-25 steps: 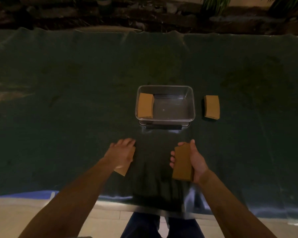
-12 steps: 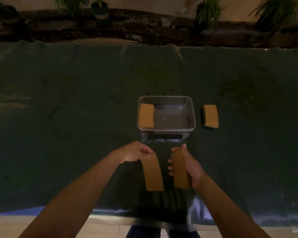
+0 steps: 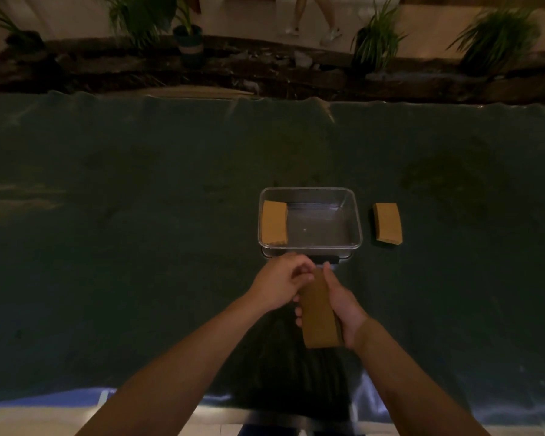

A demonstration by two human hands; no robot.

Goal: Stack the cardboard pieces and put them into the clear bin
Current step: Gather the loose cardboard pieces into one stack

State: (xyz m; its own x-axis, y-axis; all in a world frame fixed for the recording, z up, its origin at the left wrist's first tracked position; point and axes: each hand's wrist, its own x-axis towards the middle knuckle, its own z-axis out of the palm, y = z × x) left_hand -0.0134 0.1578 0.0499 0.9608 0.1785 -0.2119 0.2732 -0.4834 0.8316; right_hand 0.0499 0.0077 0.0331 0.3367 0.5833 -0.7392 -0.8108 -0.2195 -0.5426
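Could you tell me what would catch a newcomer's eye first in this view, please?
Most striking are the two bare hands meeting low in the centre: the right hand grips a stack of brown cardboard pieces while the left hand pinches its far end. Just beyond sits the clear bin, with one cardboard stack against its left wall. Another cardboard stack lies on the dark green cloth, right of the bin.

Matt brown cardboard pieces [image 3: 320,313] in bare hands [image 3: 343,305], glossy see-through plastic clear bin [image 3: 356,215] at 12 o'clock, dull dark green cloth-like cover [image 3: 139,247] over bench, faintly wrinkled, sheeny at 6 o'clock edge
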